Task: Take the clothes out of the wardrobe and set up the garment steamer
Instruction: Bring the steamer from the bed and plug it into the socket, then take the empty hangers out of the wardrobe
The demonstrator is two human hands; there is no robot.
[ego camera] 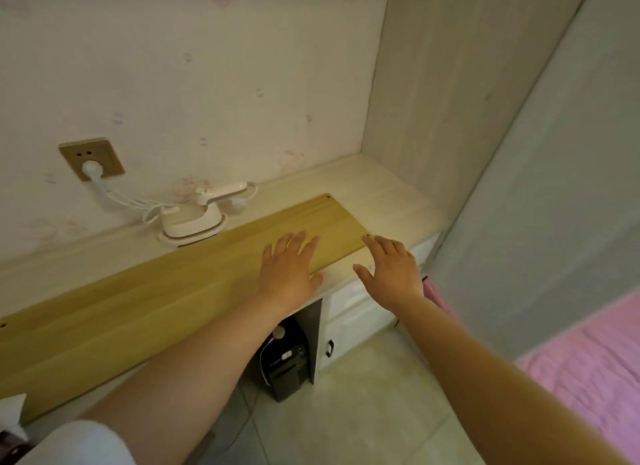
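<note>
1. Steamer (pixel 192 218) first: the small white garment steamer stands upright on the pale desk (pixel 391 201), close to the wall, its base touching the far edge of the yellow wooden board (pixel 156 291). Its cord (pixel 135 201) runs to a plug already in the wall socket (pixel 91 159).
2. No clothes show in this view; the tall pale panel (pixel 450 83) at right may be the wardrobe's side, though I cannot be sure.
3. Left hand (pixel 289 270) lies flat on the board, fingers straight and spread, holding nothing.
4. Right hand (pixel 389 270) hovers or rests at the board's near corner, fingers relaxed and empty.
5. Advice: press evenly with both palms and shift the board slowly, so it does not nudge the steamer or snag the cord.
</note>
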